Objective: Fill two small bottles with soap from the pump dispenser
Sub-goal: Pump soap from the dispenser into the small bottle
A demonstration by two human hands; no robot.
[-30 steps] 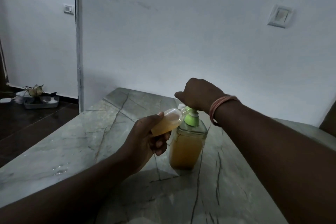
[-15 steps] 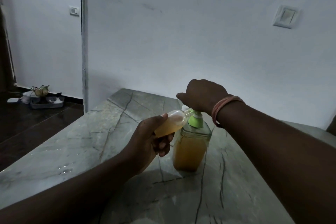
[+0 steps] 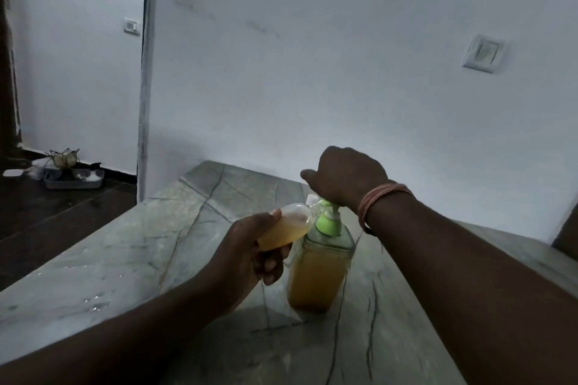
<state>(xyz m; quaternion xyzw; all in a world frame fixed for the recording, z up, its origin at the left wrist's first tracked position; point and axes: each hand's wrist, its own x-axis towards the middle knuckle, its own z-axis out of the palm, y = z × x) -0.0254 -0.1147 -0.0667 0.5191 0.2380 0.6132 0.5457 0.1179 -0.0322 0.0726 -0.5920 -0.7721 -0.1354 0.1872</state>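
Note:
A clear pump dispenser point(image 3: 316, 272) with amber soap and a green pump top stands on the marble counter point(image 3: 131, 253). My left hand point(image 3: 250, 253) grips a small clear bottle point(image 3: 286, 228), tilted with its mouth at the green nozzle; it is more than half full of amber soap. My right hand point(image 3: 341, 178) rests on top of the pump head, fingers curled over it, a reddish thread band on the wrist. Only this one small bottle is in view.
Water drops point(image 3: 97, 300) lie on the counter's left part. A white wall stands close behind, with a switch plate point(image 3: 483, 53) at the right. On the dark floor at far left sits a grey tray point(image 3: 73, 180) with small items.
The pump head has risen, showing more of its white stem under my right hand. The view has shifted slightly. My left hand keeps the small bottle at the nozzle.

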